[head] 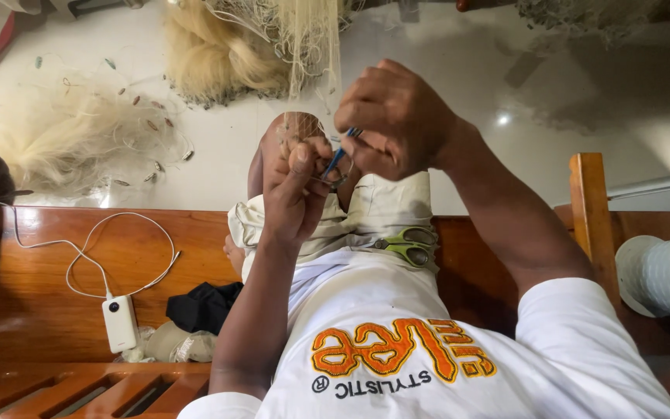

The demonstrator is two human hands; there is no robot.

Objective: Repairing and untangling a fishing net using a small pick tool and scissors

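My left hand (295, 194) is raised over my knee and pinches a piece of pale fishing net (304, 46) that hangs down from above. Close beside it on the right, my right hand (397, 116) is closed around a thin blue netting needle (341, 157). The needle's tip points down toward my left fingers and the mesh they hold. The two hands almost touch. A pair of green-handled scissors (406, 245) lies on my lap, below my right hand.
I sit on a wooden bench (48, 256). On it lie a white power bank (119, 323) with a cable and a dark cloth (205, 306). Heaps of pale net (63, 136) lie on the floor. A white ribbed cylinder (668, 275) is at the right.
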